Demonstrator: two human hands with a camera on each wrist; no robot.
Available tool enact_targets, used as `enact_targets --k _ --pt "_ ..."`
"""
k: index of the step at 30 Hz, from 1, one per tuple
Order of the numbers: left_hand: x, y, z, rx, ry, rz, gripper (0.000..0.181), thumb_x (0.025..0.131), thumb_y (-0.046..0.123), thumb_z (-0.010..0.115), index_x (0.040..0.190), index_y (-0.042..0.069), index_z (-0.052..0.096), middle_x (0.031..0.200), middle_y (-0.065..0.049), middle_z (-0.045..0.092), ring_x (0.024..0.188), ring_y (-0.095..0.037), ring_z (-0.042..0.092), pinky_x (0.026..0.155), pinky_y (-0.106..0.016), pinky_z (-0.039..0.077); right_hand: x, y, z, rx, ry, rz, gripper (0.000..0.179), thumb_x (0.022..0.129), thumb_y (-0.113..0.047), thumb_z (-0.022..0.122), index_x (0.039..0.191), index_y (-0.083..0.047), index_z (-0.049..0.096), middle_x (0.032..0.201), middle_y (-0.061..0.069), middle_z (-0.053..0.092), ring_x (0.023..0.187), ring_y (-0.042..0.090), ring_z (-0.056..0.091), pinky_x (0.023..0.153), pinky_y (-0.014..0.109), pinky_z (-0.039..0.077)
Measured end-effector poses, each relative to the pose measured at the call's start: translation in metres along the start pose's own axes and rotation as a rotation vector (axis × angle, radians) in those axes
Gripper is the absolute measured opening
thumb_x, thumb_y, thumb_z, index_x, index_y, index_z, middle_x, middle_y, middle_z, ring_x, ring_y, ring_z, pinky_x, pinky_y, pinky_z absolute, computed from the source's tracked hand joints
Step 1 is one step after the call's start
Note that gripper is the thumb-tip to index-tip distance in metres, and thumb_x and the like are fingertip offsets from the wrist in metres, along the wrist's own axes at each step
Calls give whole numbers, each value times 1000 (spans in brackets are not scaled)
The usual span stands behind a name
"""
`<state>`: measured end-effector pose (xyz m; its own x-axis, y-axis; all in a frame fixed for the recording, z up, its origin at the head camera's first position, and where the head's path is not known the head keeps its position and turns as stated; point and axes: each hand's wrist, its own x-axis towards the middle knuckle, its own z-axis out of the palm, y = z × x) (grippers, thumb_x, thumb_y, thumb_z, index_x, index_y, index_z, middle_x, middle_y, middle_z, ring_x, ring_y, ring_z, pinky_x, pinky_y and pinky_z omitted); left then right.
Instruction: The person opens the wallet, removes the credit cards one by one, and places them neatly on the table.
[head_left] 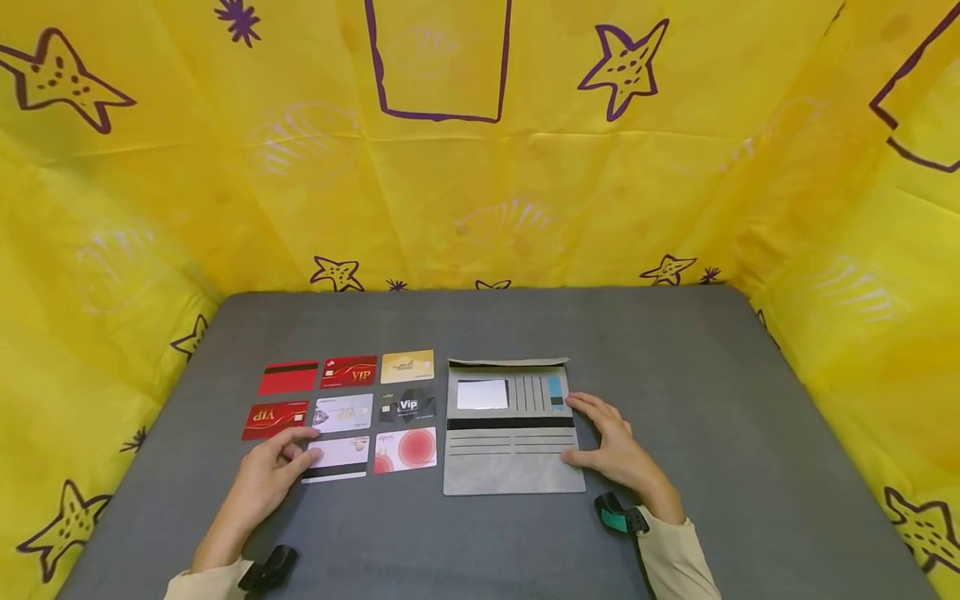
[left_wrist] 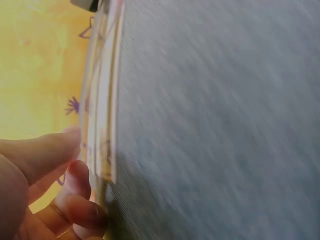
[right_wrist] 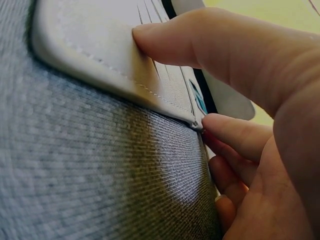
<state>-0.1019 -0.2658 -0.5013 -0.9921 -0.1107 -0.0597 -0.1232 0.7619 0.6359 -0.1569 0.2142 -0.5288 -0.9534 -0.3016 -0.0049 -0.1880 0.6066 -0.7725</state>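
Observation:
My left hand (head_left: 266, 475) is at the left edge of a white card with a dark stripe (head_left: 337, 460). Its thumb touches that card, and the index fingertip is by the lower corner of a silver VIP card (head_left: 342, 413). Seen edge-on in the left wrist view, cards (left_wrist: 105, 100) stand close to the thumb and fingers. An unfolded grey wallet (head_left: 513, 475) lies on the table with my right hand (head_left: 618, 450) at its right edge. The right thumb (right_wrist: 170, 42) rests on the wallet's face, while the index fingertip touches its side.
More cards lie in rows: a plain red card (head_left: 288, 382), red VIP cards (head_left: 349, 372), a gold card (head_left: 407, 366), a black VIP card (head_left: 407, 406) and a pink-circled card (head_left: 405, 450). The wallet holds a white card (head_left: 482, 395) and a blue card (head_left: 556, 388). Yellow cloth (head_left: 450, 183) surrounds the grey table (head_left: 675, 350).

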Motion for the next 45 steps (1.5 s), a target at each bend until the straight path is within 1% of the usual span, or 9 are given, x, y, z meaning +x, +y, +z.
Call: enact_targets --k 4,8,16,24,27,31,36,40,45 --pt "2 11 4 -12 61 16 29 90 16 72 116 6 68 75 -3 58 61 -6 47 57 -23 38 0 -2 1 3 -2 0 81 73 -29 83 143 -5 50 153 16 41 140 42 28 97 58 21" --pt "4 26 8 -41 69 37 27 91 17 70 116 6 68 77 -4 60 62 -7 48 57 -22 40 0 -1 1 9 -6 14 82 74 -28 84 144 -4 49 153 16 39 141 42 27 99 59 20" --pt "13 56 23 -137 9 74 26 91 14 70 117 8 69 79 -4 61 64 -9 52 58 -22 43 1 0 1 3 -4 21 82 73 -28 84 143 -6 49 153 15 40 140 41 28 98 56 20" --pt "22 89 48 -192 -116 103 31 90 15 72 120 9 67 81 -4 60 69 -15 52 58 -21 44 1 1 1 6 -9 20 82 73 -28 84 143 -4 49 153 16 39 140 42 28 98 57 20" --pt "28 103 60 -220 -147 153 29 90 14 73 118 10 68 80 -2 60 68 -14 51 57 -22 42 1 0 1 5 -4 14 81 73 -26 84 143 -4 49 153 16 40 139 42 28 97 56 21" --pt "36 119 78 -237 -162 236 26 89 11 72 115 9 69 78 0 58 67 -11 50 59 -22 41 1 0 2 6 -5 17 82 74 -27 84 144 -4 48 153 16 39 140 42 28 98 56 21" --pt "41 139 97 -235 -193 283 25 89 13 73 114 9 70 77 3 58 67 -10 51 60 -21 42 1 1 2 12 -8 22 81 74 -27 84 144 -5 49 153 16 40 140 42 29 97 55 21" --pt "47 153 109 -234 -201 349 22 90 11 71 111 7 70 76 2 58 65 -8 50 59 -21 42 1 1 2 23 -4 15 81 74 -26 84 144 -5 49 153 15 40 140 42 29 97 55 20" --pt "55 167 121 -229 -220 385 20 90 12 70 110 7 71 76 2 58 65 -6 48 60 -20 41 1 2 1 21 -3 12 81 74 -25 84 144 -5 49 153 16 40 140 42 29 96 54 20"
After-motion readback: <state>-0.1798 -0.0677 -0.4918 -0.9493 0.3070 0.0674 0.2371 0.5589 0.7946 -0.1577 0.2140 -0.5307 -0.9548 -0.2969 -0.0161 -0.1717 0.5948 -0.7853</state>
